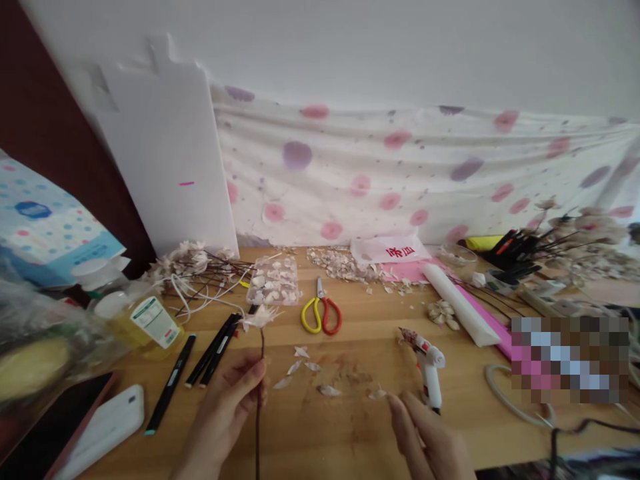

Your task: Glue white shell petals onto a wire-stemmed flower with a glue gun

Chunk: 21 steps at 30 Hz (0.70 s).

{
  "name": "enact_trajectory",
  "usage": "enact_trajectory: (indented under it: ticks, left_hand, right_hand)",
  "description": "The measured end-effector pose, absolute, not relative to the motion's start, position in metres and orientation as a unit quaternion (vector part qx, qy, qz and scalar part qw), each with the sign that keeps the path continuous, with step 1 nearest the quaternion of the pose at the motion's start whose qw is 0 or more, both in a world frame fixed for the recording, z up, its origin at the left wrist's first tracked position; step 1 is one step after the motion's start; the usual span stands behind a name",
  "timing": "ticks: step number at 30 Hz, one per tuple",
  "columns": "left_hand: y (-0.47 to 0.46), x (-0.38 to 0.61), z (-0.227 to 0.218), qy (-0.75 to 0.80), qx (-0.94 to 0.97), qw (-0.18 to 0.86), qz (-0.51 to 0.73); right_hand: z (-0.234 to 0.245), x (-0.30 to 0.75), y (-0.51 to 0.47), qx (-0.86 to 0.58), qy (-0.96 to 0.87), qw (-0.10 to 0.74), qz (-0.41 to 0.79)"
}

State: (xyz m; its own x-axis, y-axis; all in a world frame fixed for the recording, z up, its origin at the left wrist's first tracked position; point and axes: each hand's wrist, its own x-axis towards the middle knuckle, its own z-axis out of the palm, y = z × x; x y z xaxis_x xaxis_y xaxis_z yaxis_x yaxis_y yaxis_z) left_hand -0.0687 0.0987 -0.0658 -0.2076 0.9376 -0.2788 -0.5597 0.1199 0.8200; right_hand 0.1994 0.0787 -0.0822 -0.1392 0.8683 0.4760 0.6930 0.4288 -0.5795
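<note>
My left hand [231, 408] is closed in a pinch on a thin dark stem [261, 360] that stands upright, with a pale petal flower [260, 317] at its top. My right hand [425, 437] lies low on the wooden table [350, 433], fingers pressed together and pointing up-left towards loose petals [327, 390]; whether it holds anything is unclear. A white glue gun [427, 363] lies just beyond its fingertips. Yellow and red scissors [321, 313] sit behind the petals.
Black pens [213, 350] lie left of the stem, near a yellow bottle [143, 323] and a white device [103, 430]. A clear petal tray [274, 280], a white roll [460, 303], flower branches [193, 263] and cables [515, 403] crowd the back and right.
</note>
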Motion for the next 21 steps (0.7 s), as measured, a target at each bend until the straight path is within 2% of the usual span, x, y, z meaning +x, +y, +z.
enact_trajectory:
  ticks: [5,12,18,21]
  left_hand:
    - [0.091,-0.079,-0.091,0.504,0.173,0.557,0.637]
    - [0.089,-0.079,-0.111,0.532,0.147,0.526,0.647]
    - [0.095,-0.082,-0.119,0.537,0.157,0.534,0.634]
    - [0.093,-0.078,-0.114,0.537,0.181,0.544,0.618]
  right_hand:
    - [-0.108,0.200,0.091,-0.526,-0.777,0.335,0.087]
    - [-0.128,0.236,0.085,-0.536,-0.764,0.350,0.080]
    - [-0.135,0.266,0.083,-0.667,-0.611,0.426,0.014]
    - [-0.140,0.276,0.103,-0.759,-0.505,0.410,0.036]
